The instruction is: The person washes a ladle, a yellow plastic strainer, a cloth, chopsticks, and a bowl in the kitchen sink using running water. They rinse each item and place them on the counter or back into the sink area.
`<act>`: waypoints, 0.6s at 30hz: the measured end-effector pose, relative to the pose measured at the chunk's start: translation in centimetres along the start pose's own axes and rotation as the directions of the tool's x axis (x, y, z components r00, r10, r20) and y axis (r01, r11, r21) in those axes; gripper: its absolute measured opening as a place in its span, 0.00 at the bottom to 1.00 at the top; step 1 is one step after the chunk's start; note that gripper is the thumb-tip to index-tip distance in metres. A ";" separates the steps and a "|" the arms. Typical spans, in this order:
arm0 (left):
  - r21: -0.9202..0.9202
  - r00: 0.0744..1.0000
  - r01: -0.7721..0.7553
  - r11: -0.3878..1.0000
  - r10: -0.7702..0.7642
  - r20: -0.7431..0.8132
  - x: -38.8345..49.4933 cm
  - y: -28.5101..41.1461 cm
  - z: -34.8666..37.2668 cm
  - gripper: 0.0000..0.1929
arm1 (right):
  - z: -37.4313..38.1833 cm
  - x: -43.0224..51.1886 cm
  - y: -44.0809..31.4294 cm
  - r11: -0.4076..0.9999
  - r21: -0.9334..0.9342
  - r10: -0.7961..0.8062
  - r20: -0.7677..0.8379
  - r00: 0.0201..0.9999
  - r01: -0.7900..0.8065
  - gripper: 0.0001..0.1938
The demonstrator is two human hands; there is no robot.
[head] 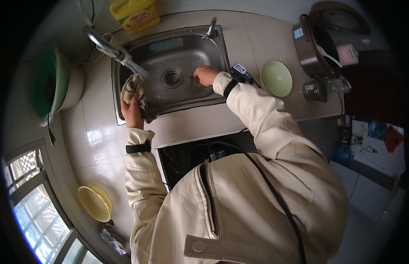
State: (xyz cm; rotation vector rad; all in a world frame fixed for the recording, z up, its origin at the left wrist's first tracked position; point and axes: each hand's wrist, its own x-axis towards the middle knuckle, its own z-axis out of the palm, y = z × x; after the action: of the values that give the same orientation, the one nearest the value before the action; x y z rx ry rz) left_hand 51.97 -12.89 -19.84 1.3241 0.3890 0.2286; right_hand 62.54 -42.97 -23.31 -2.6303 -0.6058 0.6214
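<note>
A stainless-steel sink [194, 48] with a round drain [172, 78] is set in the counter before me. At its left end, my left hand [132, 110] grips a bunched, wet, pale cloth [134, 86]. A dark part of the cloth hangs toward the sink's front rim. Water [137, 69] from the curved metal faucet [107, 48] falls onto or right beside the cloth. My right hand [207, 75] is low in the right half of the basin. Its fingers close on a brownish, rough scrubber or rag [196, 81], partly hidden by the hand.
Behind the sink stand a yellow detergent jug [138, 16] and a small spout [211, 28]. Rightward are a pale green bowl [276, 78], chopsticks [294, 84], a metal cup [314, 91] and an open rice cooker [307, 46]. Leftward are a green basin [42, 85] and a yellow basket [95, 203].
</note>
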 end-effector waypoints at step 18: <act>0.016 0.996 0.026 1.000 -0.025 -0.085 4.2 -3.4 2.7 0.21 | 0.6 -6.1 1.1 -0.137 0.962 0.373 -0.170 0.912 0.235 0.17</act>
State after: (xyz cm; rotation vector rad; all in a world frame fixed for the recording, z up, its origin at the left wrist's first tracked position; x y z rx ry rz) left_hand 56.68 -14.53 -23.24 1.3284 0.4802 0.2614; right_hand 57.63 -46.63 -22.29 -1.0557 0.2530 0.2552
